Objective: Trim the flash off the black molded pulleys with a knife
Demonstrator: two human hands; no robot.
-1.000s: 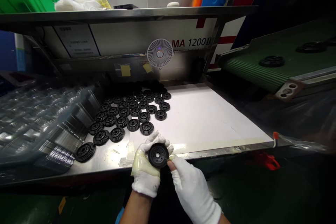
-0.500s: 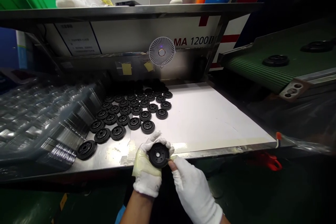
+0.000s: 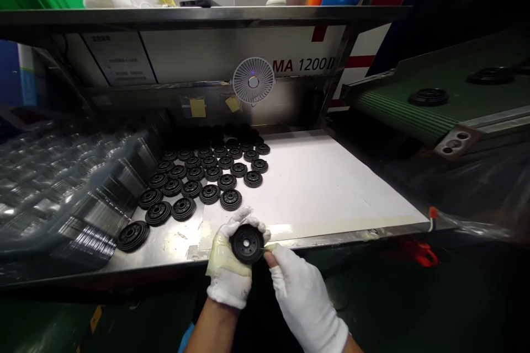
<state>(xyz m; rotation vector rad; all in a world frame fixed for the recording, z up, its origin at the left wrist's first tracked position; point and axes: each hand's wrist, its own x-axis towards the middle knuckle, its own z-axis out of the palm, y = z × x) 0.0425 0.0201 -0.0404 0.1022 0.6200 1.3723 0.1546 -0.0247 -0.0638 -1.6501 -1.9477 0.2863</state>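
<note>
My left hand [image 3: 229, 265], in a white glove with a yellowish covering over the palm, is closed around a black round ribbed part [image 3: 247, 244]. The part is tilted so its flat face and centre hole point up at me. At its lower right rim is my right hand [image 3: 304, 292], white-gloved with a bare thumb tip, its thumb and finger pinched together. Whatever that pinch holds is too small to make out. Several similar black round parts [image 3: 183, 208] lie in loose rows on the metal table beyond my left hand.
Stacked clear plastic trays [image 3: 83, 193] fill the left side. A white sheet [image 3: 314, 182] covers the table's right part. Above runs a metal shelf [image 3: 207, 15], with a small fan [image 3: 253, 80] below it. A green conveyor [image 3: 397, 99] at right carries black round parts [image 3: 428, 96].
The whole scene has shifted slightly left as the camera turned. Both hands keep nearly the same pose at the black round part.
</note>
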